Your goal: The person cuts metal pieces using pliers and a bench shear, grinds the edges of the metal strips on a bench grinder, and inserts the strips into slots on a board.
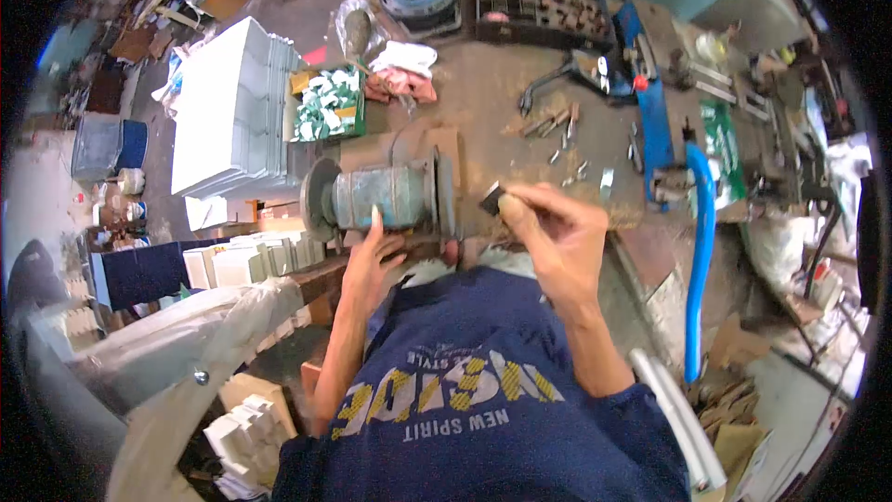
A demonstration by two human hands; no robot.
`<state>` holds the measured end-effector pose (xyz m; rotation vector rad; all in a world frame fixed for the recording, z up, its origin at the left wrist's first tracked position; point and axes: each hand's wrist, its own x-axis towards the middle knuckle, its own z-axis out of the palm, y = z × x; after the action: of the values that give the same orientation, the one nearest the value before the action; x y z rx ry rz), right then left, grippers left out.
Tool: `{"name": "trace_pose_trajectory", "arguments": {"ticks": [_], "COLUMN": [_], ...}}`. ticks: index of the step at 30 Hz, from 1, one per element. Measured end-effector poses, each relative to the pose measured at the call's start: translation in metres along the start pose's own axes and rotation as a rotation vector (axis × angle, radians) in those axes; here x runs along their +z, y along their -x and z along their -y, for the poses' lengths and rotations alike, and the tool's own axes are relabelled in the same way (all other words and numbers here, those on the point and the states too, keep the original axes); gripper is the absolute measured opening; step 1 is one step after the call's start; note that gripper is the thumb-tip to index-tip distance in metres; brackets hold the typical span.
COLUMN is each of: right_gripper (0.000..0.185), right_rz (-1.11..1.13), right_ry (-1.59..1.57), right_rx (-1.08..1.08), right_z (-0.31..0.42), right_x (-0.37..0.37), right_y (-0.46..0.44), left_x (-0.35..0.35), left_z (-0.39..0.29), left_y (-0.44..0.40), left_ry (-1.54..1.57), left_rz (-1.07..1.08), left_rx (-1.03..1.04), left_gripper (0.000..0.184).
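**Small dark piece (491, 199) just right of the motor unit (379, 197), in the right hand (562, 237)**

The broad brown surface (483, 84) stretches ahead of the person. At its near edge sits the motor unit, its long axis running left to right across the body, with one round disc (319, 200) at the left end and another, flat disc (444, 195) at the right end. Behind it stands an open box of green and white pieces (328, 102); a tall white stack (232, 112) rises to its left.

The left hand (372, 256) is on the motor's near side, its fingers loosely spread and gripping nothing; the index finger reaches to the casing, though contact cannot be told for certain.

The right hand is the nearer one to the right-hand disc. Its thumb and fingers are pinched closed on the small dark piece, which points leftward out of the grip toward that disc. A narrow gap seems to separate the two. The piece's own long axis is too blurred to read.
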<state>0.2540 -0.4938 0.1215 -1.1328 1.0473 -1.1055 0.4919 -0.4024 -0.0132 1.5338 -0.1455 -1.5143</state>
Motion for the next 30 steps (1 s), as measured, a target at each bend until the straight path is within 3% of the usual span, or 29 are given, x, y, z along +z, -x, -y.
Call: {"name": "trace_pose_trajectory", "arguments": {"ticks": [4,6,8,10,12,14,18,19,20,21,22,23,25,27,28,30], "right_gripper": [0.014,0.013,0.013,0.012,0.014,0.014,0.050,0.026,0.015,0.014,0.013,0.015,0.028,0.042,0.045,0.044], "right_rz": [0.200,0.309,0.414,0.583,0.784,0.981,1.153,1.231,1.310,1.345,1.300,1.290,1.410,1.598,1.658,1.650], "right_ry": [-0.035,-0.013,-0.056,-0.056,-0.122,-0.210,-0.641,-0.474,-0.297,-0.116,0.035,0.112,0.196,0.347,0.387,0.539], "right_rx": [0.009,0.003,0.005,-0.103,-0.204,-0.163,-0.409,-0.328,-0.254,-0.247,-0.088,-0.024,0.342,0.349,0.251,0.612], "right_z": [0.035,0.056,0.073,0.089,0.099,0.114,0.109,0.118,0.125,0.122,0.106,0.089,0.029,-0.029,-0.078,-0.127], "right_x": [-0.025,-0.037,-0.047,-0.056,-0.055,-0.053,-0.029,-0.027,-0.024,-0.016,-0.004,0.012,0.036,0.037,0.031,0.009], "right_y": [-0.001,-0.004,-0.007,-0.013,-0.018,-0.017,-0.006,-0.002,0.001,0.005,0.017,0.027,0.045,0.066,0.075,0.107], "left_x": [-0.003,-0.003,-0.008,-0.020,-0.030,-0.037,0.011,0.034,0.056,0.079,0.100,0.116,0.163,0.205,0.222,0.245], "left_z": [0.032,0.064,0.106,0.175,0.241,0.330,0.496,0.536,0.570,0.592,0.614,0.625,0.644,0.644,0.640,0.628], "left_y": [0.017,0.032,0.045,0.052,0.082,0.113,0.179,0.193,0.201,0.206,0.214,0.215,0.216,0.211,0.209,0.216], "left_ry": [-0.394,-0.319,-0.396,-0.422,-0.630,-0.626,-0.452,-0.397,-0.348,-0.318,-0.258,-0.203,-0.095,0.011,0.071,0.193], "left_rz": [0.070,0.074,-0.192,-0.389,-0.571,-0.764,-0.931,-0.953,-0.976,-0.996,-0.976,-0.942,-0.914,-0.955,-0.986,-1.070], "left_rx": [0.003,0.152,0.134,0.245,0.287,0.067,-0.150,-0.139,-0.092,-0.037,-0.111,-0.177,-0.266,-0.308,-0.322,-0.342], "left_gripper": [0.056,0.048,0.046,0.042,0.039,0.037,0.032,0.031,0.030,0.029,0.030,0.030,0.032,0.034,0.035,0.038]}}
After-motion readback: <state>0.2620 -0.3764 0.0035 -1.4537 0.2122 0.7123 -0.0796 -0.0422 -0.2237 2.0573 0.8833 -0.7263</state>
